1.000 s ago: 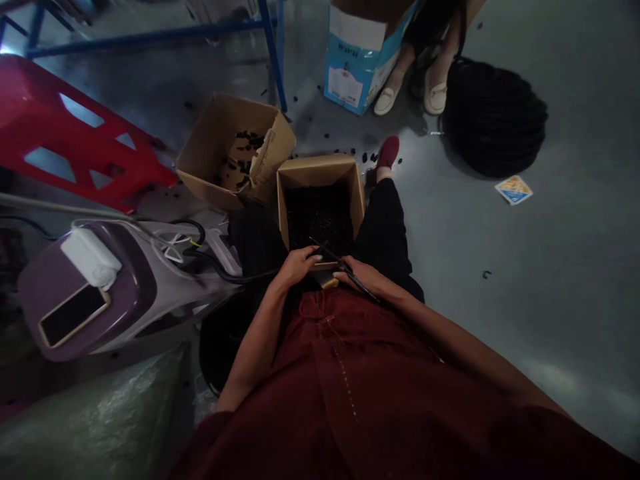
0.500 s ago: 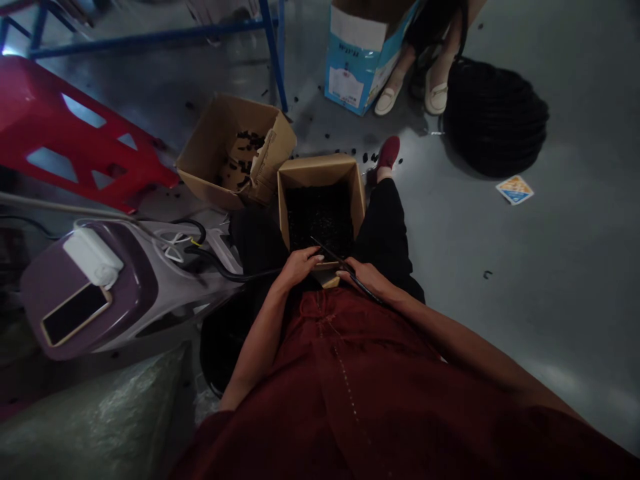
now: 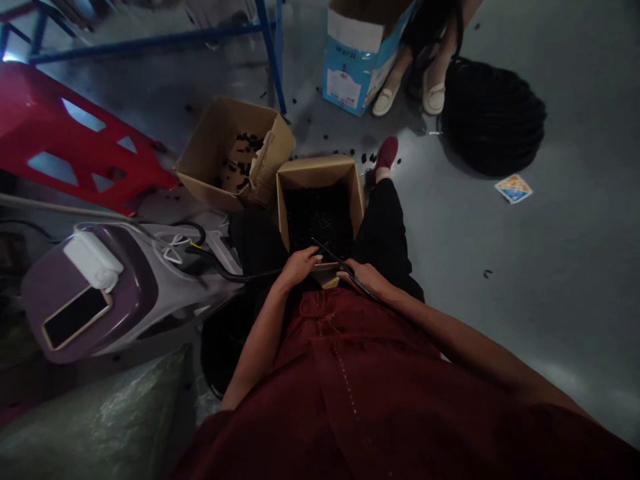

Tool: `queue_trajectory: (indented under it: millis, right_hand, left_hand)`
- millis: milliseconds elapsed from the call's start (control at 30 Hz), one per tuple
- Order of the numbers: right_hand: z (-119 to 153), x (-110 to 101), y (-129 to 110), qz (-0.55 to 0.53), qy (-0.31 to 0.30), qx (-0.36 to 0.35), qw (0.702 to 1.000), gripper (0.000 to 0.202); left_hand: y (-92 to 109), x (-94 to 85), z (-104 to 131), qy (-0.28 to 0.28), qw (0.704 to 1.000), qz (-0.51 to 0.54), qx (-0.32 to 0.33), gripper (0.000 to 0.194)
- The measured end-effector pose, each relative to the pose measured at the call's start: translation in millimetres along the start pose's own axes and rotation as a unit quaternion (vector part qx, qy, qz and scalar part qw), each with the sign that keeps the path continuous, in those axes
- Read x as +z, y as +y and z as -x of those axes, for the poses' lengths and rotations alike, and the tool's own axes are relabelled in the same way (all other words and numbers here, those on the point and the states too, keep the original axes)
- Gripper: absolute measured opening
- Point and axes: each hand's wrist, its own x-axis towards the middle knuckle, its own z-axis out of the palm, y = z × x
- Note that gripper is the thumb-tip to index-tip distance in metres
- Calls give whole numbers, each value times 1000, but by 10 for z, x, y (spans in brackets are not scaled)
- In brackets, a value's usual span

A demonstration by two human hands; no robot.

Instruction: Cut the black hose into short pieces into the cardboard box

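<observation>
My left hand (image 3: 299, 265) is closed, fingers bent, at the near edge of a cardboard box (image 3: 357, 193) standing between my legs. A long black rubber strip (image 3: 225, 270) runs into it from the left; the end inside the fingers is hidden. My right hand (image 3: 367, 277) grips what look like dark scissors (image 3: 329, 251), their thin blades slanting up and left over the box. The blade tips lie close to my left fingertips. Many small black pieces (image 3: 320, 217) fill the box.
A second cardboard box (image 3: 200, 160) holds scattered black pieces. On my left are a purple-topped stool (image 3: 140, 267) with a phone (image 3: 77, 317), and a red stool (image 3: 30, 113). Ahead stand a blue carton (image 3: 345, 67), another person's feet (image 3: 434, 97) and a black coil (image 3: 493, 120).
The view has shifted very slightly. Both hands and the tool keep nearly the same place over the box edge.
</observation>
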Motion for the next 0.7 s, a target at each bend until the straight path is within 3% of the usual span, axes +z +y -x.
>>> queue_trajectory:
  millis: [333,700]
  right_hand:
    - [-88,-33,-22,33,-28,-17,999,41]
    - [-59,8,7,14,-10,14,1000,41]
  left_hand:
    - [18,-26,25,-37,999,-2,25,37]
    - [-49,34,-18,-25,1000,-18,3,43]
